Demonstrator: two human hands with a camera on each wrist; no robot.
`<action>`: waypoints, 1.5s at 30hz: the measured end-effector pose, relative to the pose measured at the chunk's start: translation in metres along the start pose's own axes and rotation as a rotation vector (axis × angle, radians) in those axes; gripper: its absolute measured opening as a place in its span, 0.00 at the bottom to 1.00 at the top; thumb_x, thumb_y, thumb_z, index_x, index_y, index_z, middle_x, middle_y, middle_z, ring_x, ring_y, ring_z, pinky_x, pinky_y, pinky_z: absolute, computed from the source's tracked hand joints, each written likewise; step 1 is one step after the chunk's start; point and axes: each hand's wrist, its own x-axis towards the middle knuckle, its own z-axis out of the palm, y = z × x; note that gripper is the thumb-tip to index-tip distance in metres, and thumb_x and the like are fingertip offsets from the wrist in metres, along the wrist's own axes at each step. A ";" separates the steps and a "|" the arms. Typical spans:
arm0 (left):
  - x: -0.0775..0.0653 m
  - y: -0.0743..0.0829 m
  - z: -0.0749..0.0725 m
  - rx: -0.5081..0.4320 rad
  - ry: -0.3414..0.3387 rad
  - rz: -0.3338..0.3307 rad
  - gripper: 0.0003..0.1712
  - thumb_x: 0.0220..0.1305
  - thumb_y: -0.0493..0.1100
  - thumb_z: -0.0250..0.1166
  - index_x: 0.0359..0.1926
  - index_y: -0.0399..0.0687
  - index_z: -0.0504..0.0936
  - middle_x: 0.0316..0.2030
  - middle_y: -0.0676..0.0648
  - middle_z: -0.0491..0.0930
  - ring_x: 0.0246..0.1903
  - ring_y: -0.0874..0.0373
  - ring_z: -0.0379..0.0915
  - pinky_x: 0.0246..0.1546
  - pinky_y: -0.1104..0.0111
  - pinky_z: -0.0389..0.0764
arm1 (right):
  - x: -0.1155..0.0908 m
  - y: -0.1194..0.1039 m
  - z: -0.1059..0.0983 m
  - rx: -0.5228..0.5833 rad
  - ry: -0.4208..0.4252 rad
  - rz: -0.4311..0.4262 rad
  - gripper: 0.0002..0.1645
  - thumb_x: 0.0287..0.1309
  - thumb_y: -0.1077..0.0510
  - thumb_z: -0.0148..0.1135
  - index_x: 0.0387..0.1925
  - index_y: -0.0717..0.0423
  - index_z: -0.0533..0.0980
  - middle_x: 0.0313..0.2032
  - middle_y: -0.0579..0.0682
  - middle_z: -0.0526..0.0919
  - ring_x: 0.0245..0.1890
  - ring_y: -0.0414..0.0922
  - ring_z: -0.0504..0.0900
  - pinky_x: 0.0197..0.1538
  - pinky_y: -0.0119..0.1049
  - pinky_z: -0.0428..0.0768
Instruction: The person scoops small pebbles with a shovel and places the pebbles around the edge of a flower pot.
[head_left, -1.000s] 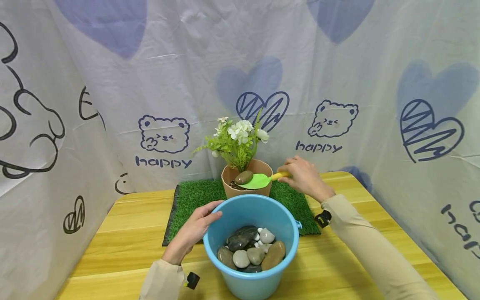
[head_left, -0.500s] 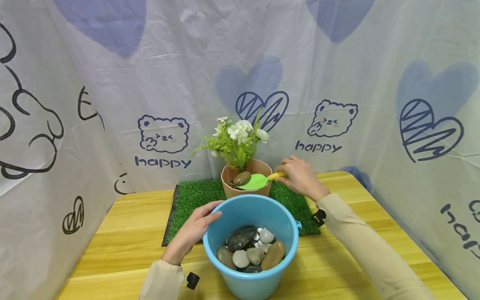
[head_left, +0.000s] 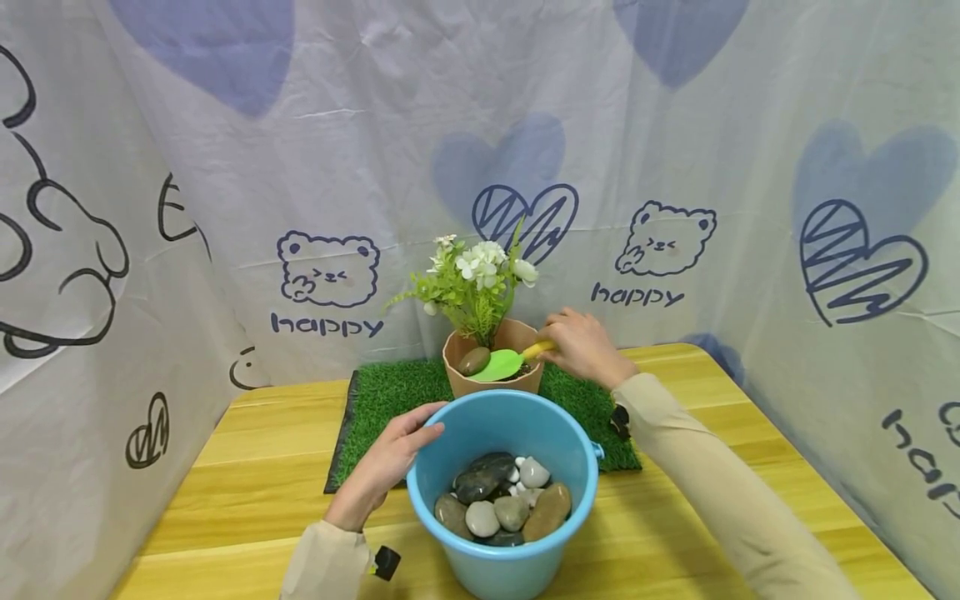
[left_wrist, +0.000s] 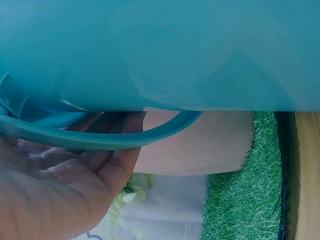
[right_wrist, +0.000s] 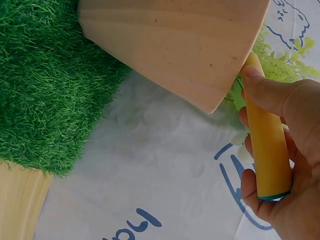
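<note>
My right hand (head_left: 581, 343) grips the yellow handle (right_wrist: 270, 145) of a small garden trowel, its fingers curled round it. The trowel's lime-green blade (head_left: 498, 365) lies over the inside of a peach flowerpot (head_left: 468, 385). Left of the blade, a smooth brown stone (head_left: 474, 360) sits in the pot in front of a plant with white flowers (head_left: 482, 262). My left hand (head_left: 401, 446) holds the left side of a light blue bucket (head_left: 504, 571) at its rim. In the left wrist view, its fingers pass behind the bucket's hanging handle (left_wrist: 100, 141).
Several grey, black, brown and white stones (head_left: 482, 518) lie in the bucket. Under the pot is a green artificial grass mat (head_left: 397, 387) on a wooden table (head_left: 247, 467). A printed white cloth (head_left: 330, 167) encloses the table at the back and sides.
My right hand has moved left and turned the trowel blade into the pot. The brown stone has slid left, off the blade and into the pot. My left hand stays on the bucket.
</note>
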 end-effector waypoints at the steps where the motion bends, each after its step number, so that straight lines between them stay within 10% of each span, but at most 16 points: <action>1: 0.000 0.000 0.000 0.000 0.000 0.000 0.25 0.75 0.47 0.52 0.70 0.49 0.68 0.63 0.40 0.74 0.59 0.44 0.75 0.52 0.56 0.81 | 0.002 -0.001 0.000 0.000 -0.002 -0.003 0.12 0.53 0.50 0.73 0.40 0.47 0.87 0.36 0.46 0.82 0.37 0.46 0.73 0.42 0.42 0.73; 45: 0.000 -0.001 0.000 0.002 -0.022 0.013 0.28 0.75 0.48 0.52 0.71 0.46 0.65 0.65 0.37 0.71 0.60 0.43 0.73 0.54 0.55 0.80 | 0.016 -0.019 -0.009 -0.144 -0.038 0.081 0.11 0.46 0.51 0.78 0.31 0.51 0.86 0.32 0.47 0.86 0.38 0.50 0.76 0.42 0.46 0.76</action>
